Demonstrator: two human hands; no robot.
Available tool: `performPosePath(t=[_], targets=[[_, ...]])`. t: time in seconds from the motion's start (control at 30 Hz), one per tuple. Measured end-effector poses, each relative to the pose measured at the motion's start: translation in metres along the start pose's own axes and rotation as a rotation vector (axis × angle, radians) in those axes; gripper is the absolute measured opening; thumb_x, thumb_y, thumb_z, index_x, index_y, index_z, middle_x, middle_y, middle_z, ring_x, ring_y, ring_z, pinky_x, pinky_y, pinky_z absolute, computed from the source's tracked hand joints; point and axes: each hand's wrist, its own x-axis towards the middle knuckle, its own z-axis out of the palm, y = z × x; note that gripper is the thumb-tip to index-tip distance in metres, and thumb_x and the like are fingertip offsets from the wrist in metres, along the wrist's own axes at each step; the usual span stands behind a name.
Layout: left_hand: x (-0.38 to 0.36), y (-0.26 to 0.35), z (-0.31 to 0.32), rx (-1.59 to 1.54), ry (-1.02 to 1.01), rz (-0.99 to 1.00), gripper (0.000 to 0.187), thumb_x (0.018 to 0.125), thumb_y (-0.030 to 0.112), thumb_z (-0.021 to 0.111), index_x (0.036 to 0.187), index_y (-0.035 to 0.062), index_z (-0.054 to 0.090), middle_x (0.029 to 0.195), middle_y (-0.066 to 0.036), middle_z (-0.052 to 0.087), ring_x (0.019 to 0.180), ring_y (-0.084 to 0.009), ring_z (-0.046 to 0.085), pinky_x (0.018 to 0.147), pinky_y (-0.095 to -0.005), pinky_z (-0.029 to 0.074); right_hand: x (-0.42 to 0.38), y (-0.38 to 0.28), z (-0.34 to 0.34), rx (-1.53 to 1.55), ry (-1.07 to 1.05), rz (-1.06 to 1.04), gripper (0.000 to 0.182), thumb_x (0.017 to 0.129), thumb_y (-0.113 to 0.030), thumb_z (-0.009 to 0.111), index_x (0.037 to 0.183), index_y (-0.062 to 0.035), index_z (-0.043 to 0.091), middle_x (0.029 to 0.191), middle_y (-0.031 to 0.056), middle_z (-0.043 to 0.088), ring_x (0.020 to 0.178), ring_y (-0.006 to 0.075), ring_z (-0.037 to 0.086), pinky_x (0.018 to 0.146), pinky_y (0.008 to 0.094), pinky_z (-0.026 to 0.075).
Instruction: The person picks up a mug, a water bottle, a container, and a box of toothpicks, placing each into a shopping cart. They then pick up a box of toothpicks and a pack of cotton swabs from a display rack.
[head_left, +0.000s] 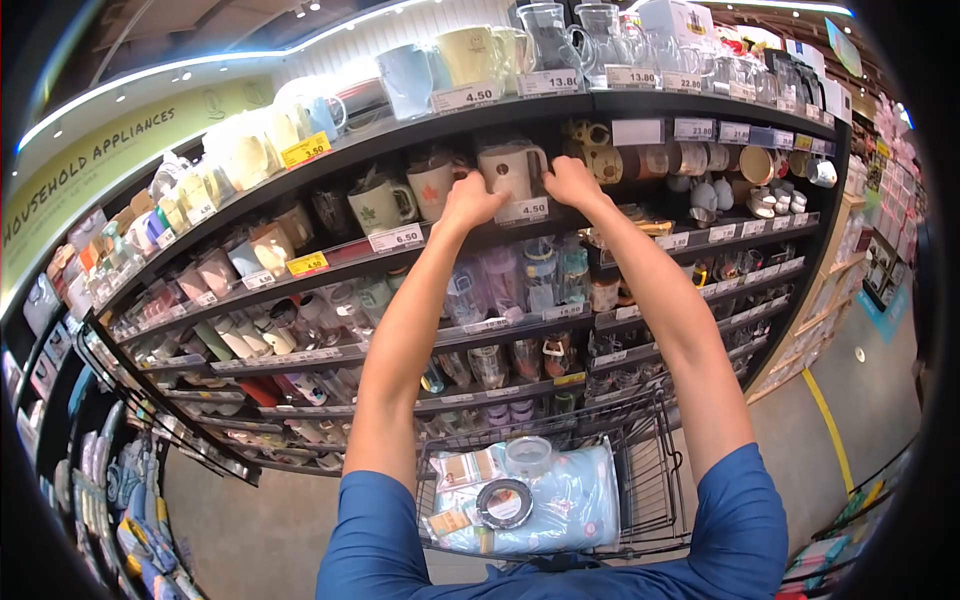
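Observation:
Both my arms reach up to a store shelf of mugs. My left hand [470,200] and my right hand [572,182] grip the two sides of a cream mug [508,168] that stands on the shelf above a 4.50 price tag [522,211]. The left hand's fingers curl on the mug's left side, the right hand's fingers on its handle side. Beside it to the left stand a mug with a red leaf [432,186] and one with a green leaf [378,205].
Dark curved shelves [400,235] hold cups, jars and bottles in several rows with price labels. Below my arms stands a wire shopping cart [650,470] with a light blue package, a clear lidded tub and a black tape roll. A yellow floor line [828,425] runs at the right.

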Motion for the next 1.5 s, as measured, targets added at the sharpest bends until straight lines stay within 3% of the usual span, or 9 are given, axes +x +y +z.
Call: performPosePath(t=[0.17,0.27,0.4,0.53,0.67,0.9,1.0,1.13,1.5], targets=[[-0.092,-0.020,0.006,-0.105,0.572,0.399,0.051,0.082,0.022,0.068,0.122,-0.0058,0.051,0.118,-0.024,0.059,0.111,-0.0364,0.057,0.096,-0.0399,0.044,-0.035,0.006,-0.010,0.051,0.302,-0.234,0.037,0.085,-0.022,0.059,0.109,0.0052,0.060,0.105,0.0245,0.063,0.098,0.0422,0.060,0.086,0.0471,0.048],[-0.197,-0.053,0.021,-0.181,0.621,0.396,0.037,0.078,0.005,0.068,0.113,-0.0041,0.057,0.113,-0.021,0.061,0.106,-0.0364,0.058,0.094,-0.0398,0.045,-0.116,0.009,-0.028,0.232,0.452,-0.468,0.034,0.087,-0.013,0.060,0.117,0.0036,0.056,0.108,0.0207,0.062,0.096,0.0376,0.061,0.084,0.0407,0.049],[-0.352,-0.133,0.087,-0.179,0.385,0.031,0.025,0.077,0.001,0.067,0.101,-0.0015,0.060,0.103,-0.019,0.063,0.097,-0.0353,0.060,0.087,-0.0398,0.047,-0.255,0.046,-0.011,0.291,0.267,-0.388,0.020,0.083,0.000,0.061,0.103,0.0029,0.062,0.094,0.0175,0.065,0.086,0.0325,0.064,0.077,0.0350,0.050],[-0.519,-0.208,0.148,-0.052,0.232,-0.356,0.028,0.078,0.009,0.066,0.103,-0.0017,0.059,0.102,-0.021,0.060,0.099,-0.0379,0.056,0.087,-0.0447,0.045,-0.423,0.117,0.076,0.304,-0.160,0.040,0.017,0.083,-0.009,0.062,0.097,0.0012,0.066,0.090,0.0193,0.067,0.083,0.0336,0.066,0.074,0.0375,0.051],[-0.648,-0.212,0.179,0.181,0.117,-0.837,0.044,0.079,0.019,0.067,0.112,-0.0055,0.050,0.102,-0.025,0.056,0.098,-0.0423,0.052,0.086,-0.0496,0.041,-0.572,0.122,0.106,0.249,-0.576,0.314,0.022,0.082,-0.013,0.063,0.099,0.0008,0.067,0.089,0.0194,0.068,0.079,0.0324,0.067,0.072,0.0377,0.052],[-0.674,-0.222,0.216,0.160,-0.064,-0.898,0.060,0.078,0.025,0.068,0.123,-0.0048,0.043,0.118,-0.026,0.049,0.110,-0.0417,0.045,0.092,-0.0522,0.036,-0.671,0.134,0.137,0.146,-0.814,0.421,0.025,0.081,-0.018,0.065,0.096,0.0016,0.068,0.084,0.0195,0.069,0.077,0.0294,0.069,0.069,0.0366,0.053],[-0.654,-0.216,0.204,0.226,-0.130,-1.115,0.065,0.075,0.023,0.070,0.129,-0.0006,0.040,0.130,-0.026,0.039,0.116,-0.0430,0.040,0.095,-0.0523,0.034,-0.690,0.138,0.136,-0.022,-0.941,0.350,0.028,0.084,-0.027,0.061,0.090,-0.0008,0.069,0.084,0.0192,0.068,0.076,0.0329,0.067,0.071,0.0403,0.053],[-0.666,-0.239,0.211,0.402,-0.058,-0.968,0.072,0.073,0.018,0.069,0.134,0.0004,0.035,0.134,-0.028,0.033,0.118,-0.0453,0.037,0.099,-0.0520,0.032,-0.688,0.124,0.135,-0.084,-0.884,0.441,0.026,0.085,-0.029,0.060,0.092,-0.0058,0.069,0.086,0.0180,0.068,0.081,0.0356,0.066,0.073,0.0441,0.052],[-0.679,-0.256,0.205,0.095,-0.146,-1.048,0.087,0.071,0.010,0.069,0.143,0.0034,0.021,0.136,-0.031,0.028,0.121,-0.0471,0.035,0.103,-0.0498,0.033,-0.675,0.088,0.136,-0.323,-0.828,0.665,0.028,0.081,-0.031,0.062,0.090,-0.0066,0.071,0.087,0.0162,0.070,0.084,0.0332,0.067,0.075,0.0427,0.053]])
